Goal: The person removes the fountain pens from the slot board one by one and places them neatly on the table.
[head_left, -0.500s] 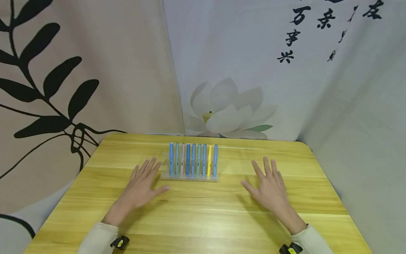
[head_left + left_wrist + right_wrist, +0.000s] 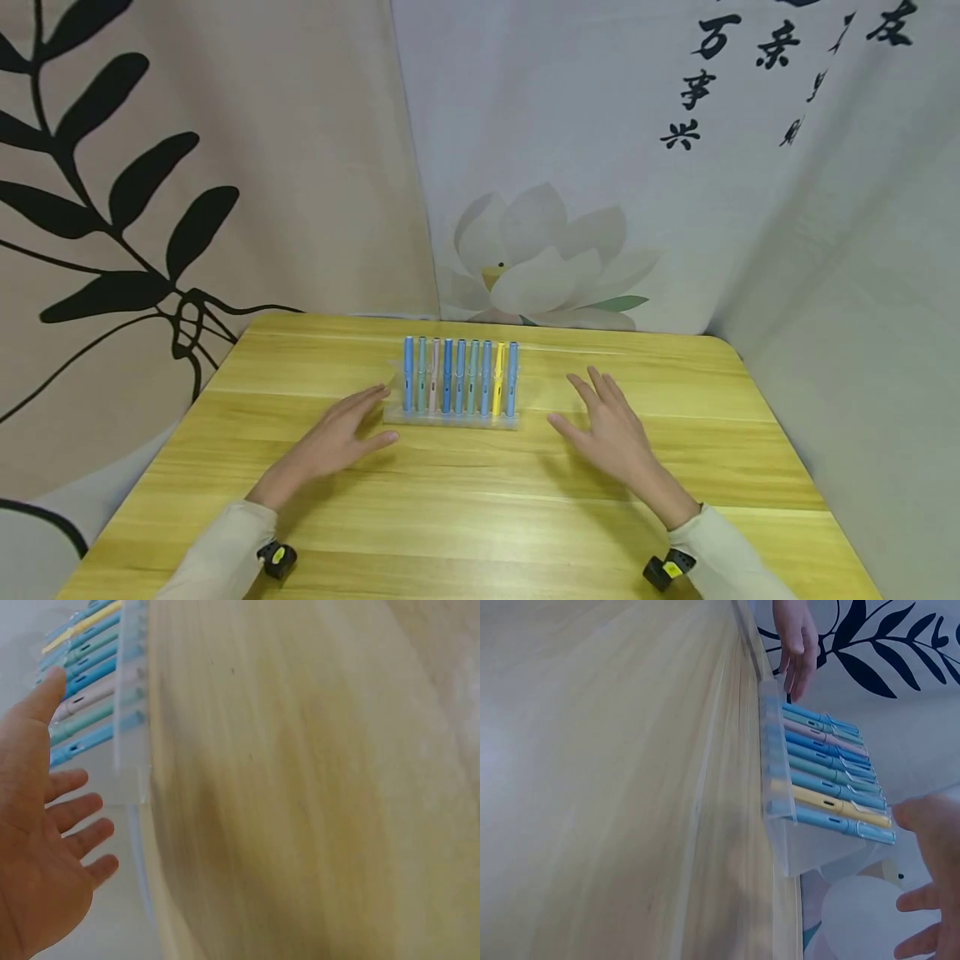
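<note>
Several capped pens in blue, green, pink and yellow stand side by side in a clear plastic pen stand (image 2: 450, 421) on the wooden table. A yellow pen (image 2: 498, 379) is second from the right, beside a blue pen (image 2: 512, 379). My left hand (image 2: 333, 437) is just left of the stand, fingers extended and thumb apart, holding nothing. To the right of the stand, with a gap between, my right hand (image 2: 611, 433) has its fingers spread and holds nothing. The right wrist view shows the pens (image 2: 832, 761) leaning in their slots.
The wooden table (image 2: 465, 517) reaches back to a cloth backdrop with a lotus print (image 2: 555, 258) and black leaf drawings (image 2: 150, 183). Each wrist wears a small black camera on a strap, such as the left wrist camera (image 2: 277, 558).
Both hands have turned inward toward the pen stand, the right one also moving left. Their fingers are less widely spread. The pens and stand have stayed in place.
</note>
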Tool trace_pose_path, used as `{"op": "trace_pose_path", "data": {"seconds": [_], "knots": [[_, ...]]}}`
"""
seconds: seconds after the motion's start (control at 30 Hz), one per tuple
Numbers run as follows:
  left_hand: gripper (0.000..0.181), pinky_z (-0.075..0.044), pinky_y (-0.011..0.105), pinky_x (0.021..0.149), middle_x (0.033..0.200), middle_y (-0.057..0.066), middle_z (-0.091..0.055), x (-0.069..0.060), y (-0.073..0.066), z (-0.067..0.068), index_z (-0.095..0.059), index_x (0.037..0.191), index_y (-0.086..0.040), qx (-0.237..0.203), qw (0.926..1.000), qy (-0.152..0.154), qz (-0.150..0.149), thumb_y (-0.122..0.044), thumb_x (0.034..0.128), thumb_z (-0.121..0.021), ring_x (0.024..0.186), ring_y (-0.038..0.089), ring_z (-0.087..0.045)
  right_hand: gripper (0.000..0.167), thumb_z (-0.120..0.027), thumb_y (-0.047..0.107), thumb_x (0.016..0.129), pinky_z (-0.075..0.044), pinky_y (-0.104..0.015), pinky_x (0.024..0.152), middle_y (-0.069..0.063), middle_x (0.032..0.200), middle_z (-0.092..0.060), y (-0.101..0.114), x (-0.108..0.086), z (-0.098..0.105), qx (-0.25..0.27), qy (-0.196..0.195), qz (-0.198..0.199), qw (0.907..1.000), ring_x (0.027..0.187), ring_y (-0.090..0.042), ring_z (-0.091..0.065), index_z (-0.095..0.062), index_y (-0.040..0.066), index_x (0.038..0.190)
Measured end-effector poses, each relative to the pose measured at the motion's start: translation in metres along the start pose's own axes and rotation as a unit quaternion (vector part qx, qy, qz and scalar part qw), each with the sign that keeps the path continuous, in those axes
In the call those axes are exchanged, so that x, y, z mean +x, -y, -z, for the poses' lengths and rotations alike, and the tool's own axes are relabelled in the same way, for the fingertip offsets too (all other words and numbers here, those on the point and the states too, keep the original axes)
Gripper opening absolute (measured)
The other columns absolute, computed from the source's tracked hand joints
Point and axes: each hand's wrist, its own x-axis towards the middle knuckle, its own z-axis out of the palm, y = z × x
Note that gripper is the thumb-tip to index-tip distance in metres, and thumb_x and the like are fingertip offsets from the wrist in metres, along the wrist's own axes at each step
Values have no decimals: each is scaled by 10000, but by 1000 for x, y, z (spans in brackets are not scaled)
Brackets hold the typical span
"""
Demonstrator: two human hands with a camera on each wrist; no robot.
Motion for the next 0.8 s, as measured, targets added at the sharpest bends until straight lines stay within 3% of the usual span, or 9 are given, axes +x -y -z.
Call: {"op": "trace_pose_path", "data": {"seconds": [0.47, 0.63, 0.8], "knots": [[703, -358, 610, 1124, 1498, 217, -505, 20, 6, -9, -478, 1488, 19, -651, 9970, 414, -105, -411, 977, -698, 1399, 433, -445, 628, -645, 510, 979, -390, -655, 1070, -192, 1508, -510, 22, 27, -26, 893, -87, 232, 9957, 1370, -434, -483, -582, 84, 1437], [649, -385, 598, 1109, 1436, 221, -559, 23, 8, -10, -538, 1426, 45, -691, 9968, 403, -74, -378, 968, -718, 1364, 435, -481, 555, -664, 450, 986, -435, -579, 1071, -155, 1435, -590, 26, 36, -36, 1328, 20, 129, 9911, 1340, -373, -534, -624, 69, 1388], [554, -412, 576, 1094, 1390, 194, -599, 26, 10, -11, -600, 1372, 28, -669, 9970, 339, -183, -324, 965, -731, 1328, 414, -522, 471, -676, 386, 993, -523, -529, 968, -125, 1374, -636, 31, 45, -43, 1741, 107, -88, 9846, 1223, -351, -620, -658, 76, 1348]]}}
